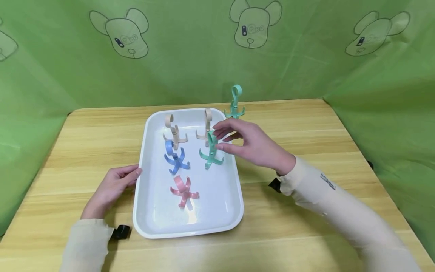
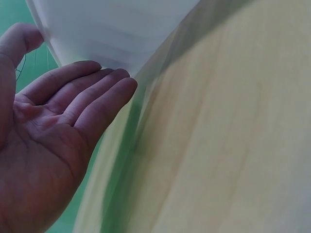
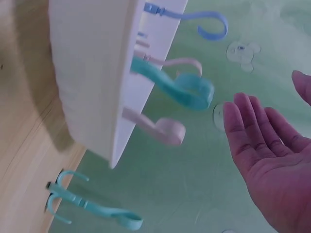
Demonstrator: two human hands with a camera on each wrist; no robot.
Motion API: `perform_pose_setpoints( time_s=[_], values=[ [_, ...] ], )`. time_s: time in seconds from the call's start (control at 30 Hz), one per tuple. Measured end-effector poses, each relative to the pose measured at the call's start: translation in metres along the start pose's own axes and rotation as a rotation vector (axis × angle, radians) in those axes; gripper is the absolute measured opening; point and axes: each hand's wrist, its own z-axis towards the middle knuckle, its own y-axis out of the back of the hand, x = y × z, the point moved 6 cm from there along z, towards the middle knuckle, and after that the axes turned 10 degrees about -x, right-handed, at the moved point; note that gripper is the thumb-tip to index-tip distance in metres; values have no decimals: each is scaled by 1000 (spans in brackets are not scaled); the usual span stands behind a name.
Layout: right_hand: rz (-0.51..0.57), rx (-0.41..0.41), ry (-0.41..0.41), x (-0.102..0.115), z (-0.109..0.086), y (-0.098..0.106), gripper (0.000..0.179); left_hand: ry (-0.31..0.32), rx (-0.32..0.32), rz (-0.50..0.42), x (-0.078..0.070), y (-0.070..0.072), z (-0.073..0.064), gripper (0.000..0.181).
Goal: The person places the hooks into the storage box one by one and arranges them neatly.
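Note:
A white tray (image 1: 210,211) holds several plastic claw hooks with curled tops. In it stand a blue hook (image 1: 176,162), a pink hook (image 1: 184,192), a left beige hook (image 1: 175,134), a right beige hook (image 1: 208,121) and a green hook (image 1: 211,155). My left hand (image 1: 113,185) holds the tray's left side, thumb at the rim (image 2: 41,24) and fingers against the outer wall. Just right of the green hook's top, my right hand (image 1: 249,143) is spread with nothing in it; the right wrist view shows a gap between them.
Another green hook (image 1: 234,105) stands on the wooden table (image 1: 289,226) behind the tray's far right corner. A green curtain (image 1: 190,75) with drawn bear heads hangs along the table's back edge and sides.

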Motion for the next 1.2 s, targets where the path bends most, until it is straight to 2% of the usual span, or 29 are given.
perform_pose_setpoints(
  time_s=[0.2,0.4,0.5,0.73,0.97,1.2],
  values=[
    [-39,-130,-92,-20,2,13,27,-5,1,24,2,5,-4,54],
    [-103,-236,-189,-42,3,33,24,-9,15,33,2,0,-2,55],
    [-143,-257,-217,-51,5,40,25,-13,20,25,2,-2,0,55],
    [-150,-297,-275,-74,9,54,32,-13,15,32,4,-3,2,55],
    [-191,-299,-278,-85,11,62,36,-21,20,46,3,-2,2,54],
    [-203,-325,-315,-105,22,74,37,-37,24,24,-1,-1,2,54]
  ],
)
